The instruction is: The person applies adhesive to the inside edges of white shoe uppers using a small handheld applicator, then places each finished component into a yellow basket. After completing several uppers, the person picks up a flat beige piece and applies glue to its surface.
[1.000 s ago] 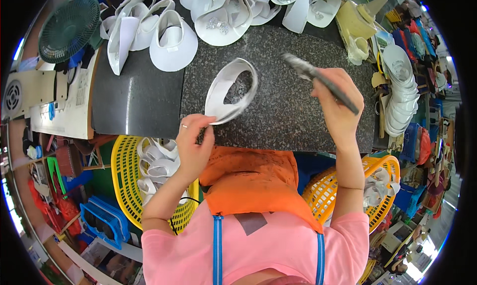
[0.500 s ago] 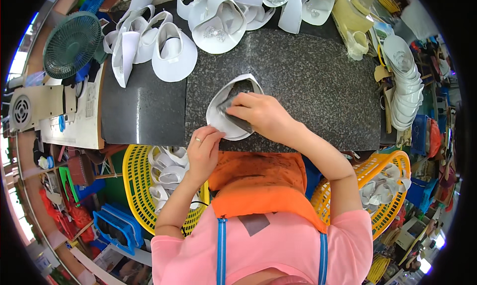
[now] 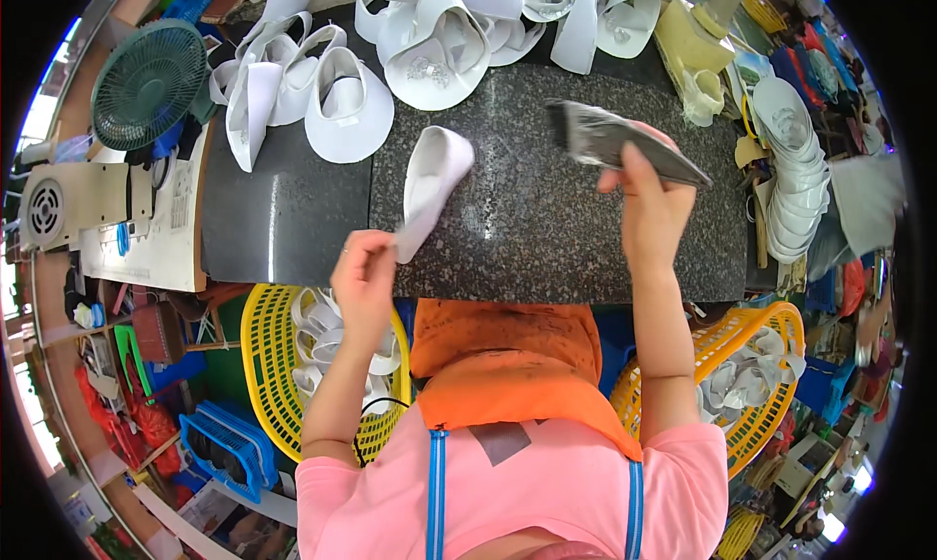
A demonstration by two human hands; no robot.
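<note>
Left hand [image 3: 363, 282] pinches the lower tip of the white curved sheet band [image 3: 431, 189] over the black speckled stone worktop [image 3: 547, 228] — small grip, so a sideways push could twist it loose. Right hand [image 3: 644, 175] grasps a dark flat brush with whitish smears [image 3: 607, 136], well apart; loose residue might mark the worktop. Containers: yellow perforated plastic basket [image 3: 262, 375], white curved pieces inside; orange-yellow slatted plastic basket [image 3: 771, 431] — tilted, whitish pieces by its rim, could spill if knocked.

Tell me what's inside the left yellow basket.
The basket holds several curved white pieces, heaped together. The left forearm crosses in front and covers some of the inside; whatever lies beneath the upper pieces can't be seen.
</note>
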